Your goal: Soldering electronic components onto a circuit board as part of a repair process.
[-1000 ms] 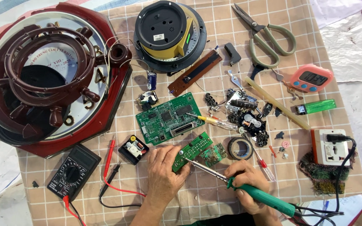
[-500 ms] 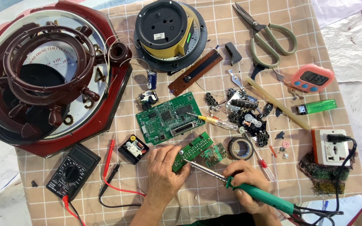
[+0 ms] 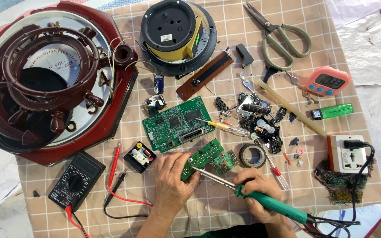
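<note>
Left hand point(image 3: 169, 178) gripping small green circuit board point(image 3: 201, 158), lower centre of frame, tilting it off checked worktop point(image 3: 225, 39). Right hand point(image 3: 261, 194) clenching green-handled soldering iron point(image 3: 270, 203), tip touching board edge. Best: holding board steady, tip resting briefly on joint, cord staying clear of tape roll point(image 3: 252, 155).

Two hands showing: left hand point(image 3: 171, 180), right hand point(image 3: 257, 194). One soldering iron point(image 3: 267, 203) lying in view. Three green circuit boards showing: large board point(image 3: 178, 124), narrow board point(image 3: 202, 158), small board point(image 3: 224, 161). One multimeter point(image 3: 76, 180), one pair of scissors point(image 3: 278, 36), two screwdrivers point(image 3: 222, 126) point(image 3: 273, 167), one tape roll point(image 3: 252, 155), one lighter point(image 3: 332, 111), one timer point(image 3: 327, 81) sitting on cloth.
</note>
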